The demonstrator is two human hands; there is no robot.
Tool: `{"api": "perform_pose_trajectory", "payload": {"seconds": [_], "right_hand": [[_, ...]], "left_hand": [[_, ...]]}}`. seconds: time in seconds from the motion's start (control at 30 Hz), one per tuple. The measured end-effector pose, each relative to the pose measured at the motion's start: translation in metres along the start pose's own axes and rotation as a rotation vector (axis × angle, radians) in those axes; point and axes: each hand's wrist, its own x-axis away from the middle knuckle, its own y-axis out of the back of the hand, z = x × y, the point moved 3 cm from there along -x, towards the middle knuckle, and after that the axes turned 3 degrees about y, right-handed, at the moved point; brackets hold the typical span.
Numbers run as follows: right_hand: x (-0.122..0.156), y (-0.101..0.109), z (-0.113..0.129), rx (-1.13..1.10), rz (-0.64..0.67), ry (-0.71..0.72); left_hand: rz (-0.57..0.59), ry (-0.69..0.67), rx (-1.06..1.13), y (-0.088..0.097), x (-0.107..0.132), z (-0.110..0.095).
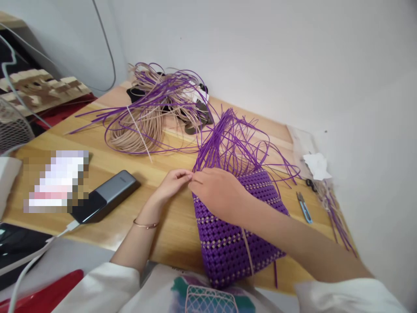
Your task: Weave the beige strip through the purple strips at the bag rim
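Observation:
A purple woven bag (221,250) with thin beige bands lies tilted on the table near my body. Long loose purple strips (224,134) fan out from its upper edge. At the bag's upper left corner, the fingertips of my left hand (172,184) are pinched together, meeting those of my right hand. My right hand (220,191) reaches across the weave with its fingers bent and closed at the same corner. The purple strip at the fingertips is mostly hidden by the fingers. A beige strip (247,248) hangs over the bag's front.
Behind lies a tied coil of beige strips (137,130) with purple ones across it. A power bank (114,189) and a blurred phone (58,180) lie left. Blue-handled snips (304,208) and more purple strips (339,221) are at right, beside the wall (368,143).

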Motion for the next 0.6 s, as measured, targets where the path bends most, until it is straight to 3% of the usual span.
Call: {"api": "perform_pose_trajectory", "payload": {"seconds": [0.1, 0.17, 0.43, 0.6], "right_hand": [[-0.021, -0.023, -0.014, 0.070, 0.199, 0.103], [-0.028, -0.034, -0.027, 0.120, 0.234, 0.127], [-0.029, -0.044, -0.041, 0.305, 0.173, 0.393], [-0.033, -0.050, -0.046, 0.358, 0.181, 0.463]], "left_hand": [[-0.007, -0.003, 0.073, 0.003, -0.001, 0.005], [0.008, -0.007, 0.056, 0.003, -0.003, 0.007], [0.037, -0.027, 0.026, -0.003, -0.003, 0.006], [0.048, -0.011, 0.009, -0.003, -0.002, 0.005]]}}
